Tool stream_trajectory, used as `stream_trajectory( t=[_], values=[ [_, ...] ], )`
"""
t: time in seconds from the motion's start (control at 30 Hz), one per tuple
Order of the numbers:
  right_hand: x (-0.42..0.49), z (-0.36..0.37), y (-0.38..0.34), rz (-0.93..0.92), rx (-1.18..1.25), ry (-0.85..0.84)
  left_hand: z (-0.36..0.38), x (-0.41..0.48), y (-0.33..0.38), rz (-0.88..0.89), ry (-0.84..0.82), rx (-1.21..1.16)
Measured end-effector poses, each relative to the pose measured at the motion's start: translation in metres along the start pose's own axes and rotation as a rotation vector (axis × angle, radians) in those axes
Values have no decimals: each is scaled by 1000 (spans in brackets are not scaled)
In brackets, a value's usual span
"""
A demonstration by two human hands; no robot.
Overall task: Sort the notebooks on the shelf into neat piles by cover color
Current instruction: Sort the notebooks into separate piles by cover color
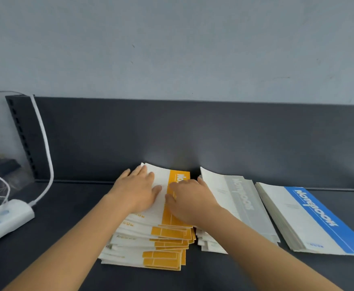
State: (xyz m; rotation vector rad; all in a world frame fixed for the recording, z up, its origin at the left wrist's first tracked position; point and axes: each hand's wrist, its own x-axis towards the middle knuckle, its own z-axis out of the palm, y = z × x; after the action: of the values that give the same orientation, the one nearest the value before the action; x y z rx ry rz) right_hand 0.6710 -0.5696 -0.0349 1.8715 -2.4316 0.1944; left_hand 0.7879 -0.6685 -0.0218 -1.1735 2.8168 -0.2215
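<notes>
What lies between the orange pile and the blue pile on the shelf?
A grey pile lies between the orange pile and the blue pile, as the head view shows.

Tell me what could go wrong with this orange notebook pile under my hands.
The orange pile is fanned out toward you; pressing with the left hand and right hand may slide the lower notebooks forward. It sits close to the grey pile, so covers could mix.
</notes>
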Motion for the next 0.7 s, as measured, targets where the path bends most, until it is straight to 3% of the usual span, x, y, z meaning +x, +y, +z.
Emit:
stream_trajectory(
  t=[0.17,0.33,0.5,0.7],
  values=[
    [-13,-36,51,83,-29,145,-45,8,38,79,176,3],
    [-55,-60,133,224,15,85,-77,21,122,200,230,-18],
    [-106,-57,245,334,44,40,-85,34,248,392,188,-117],
    [-164,-51,403,380,64,40,-84,57,414,394,75,-165]
  ],
)
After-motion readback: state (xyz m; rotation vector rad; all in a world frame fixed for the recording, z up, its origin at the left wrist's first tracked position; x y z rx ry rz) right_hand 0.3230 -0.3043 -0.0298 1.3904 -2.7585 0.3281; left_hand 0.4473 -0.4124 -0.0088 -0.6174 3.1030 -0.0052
